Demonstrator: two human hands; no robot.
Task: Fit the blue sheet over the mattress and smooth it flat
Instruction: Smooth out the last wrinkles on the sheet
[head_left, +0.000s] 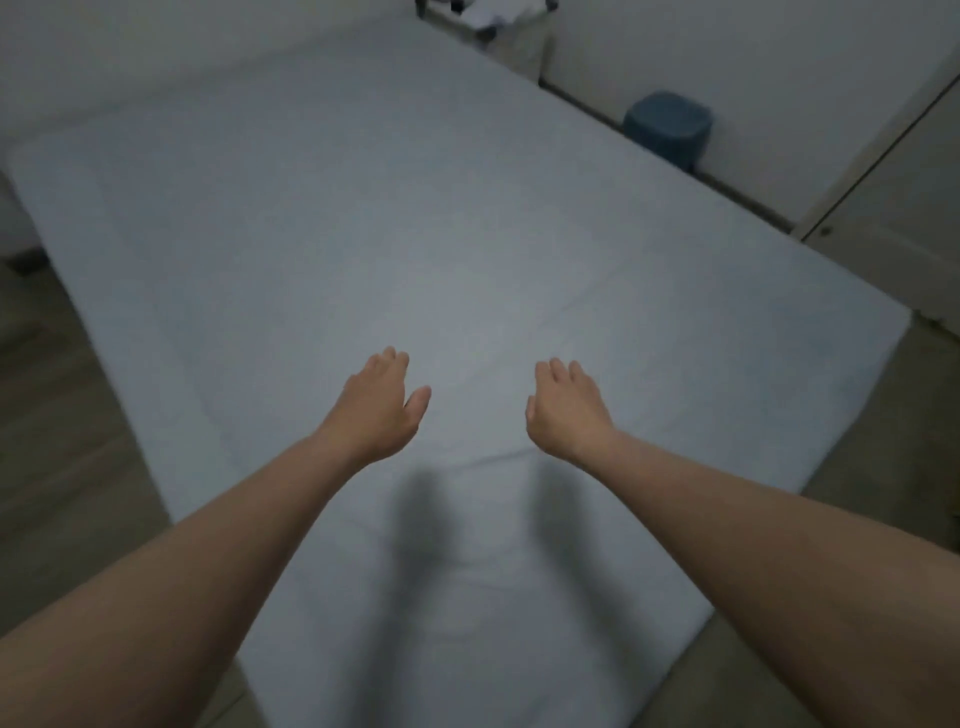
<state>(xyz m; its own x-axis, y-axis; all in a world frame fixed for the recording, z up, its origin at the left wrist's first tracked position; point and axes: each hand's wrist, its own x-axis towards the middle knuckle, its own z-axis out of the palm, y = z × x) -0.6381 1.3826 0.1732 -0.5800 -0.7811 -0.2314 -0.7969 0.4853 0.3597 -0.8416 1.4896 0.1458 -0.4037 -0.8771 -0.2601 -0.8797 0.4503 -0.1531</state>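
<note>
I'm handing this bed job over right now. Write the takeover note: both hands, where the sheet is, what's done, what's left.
Left hand: open, palm down over the near middle of the blue sheet, holding nothing.
Right hand: open too, alongside it, holding nothing. The blur hides whether either touches the cloth.
Sheet: spread over the whole mattress top, and the corners in view look covered.
Done: the fitting, as far as can be seen.
Left: smooth the faint creases between and beyond the hands, and check the near edge, which is out of view.
</note>
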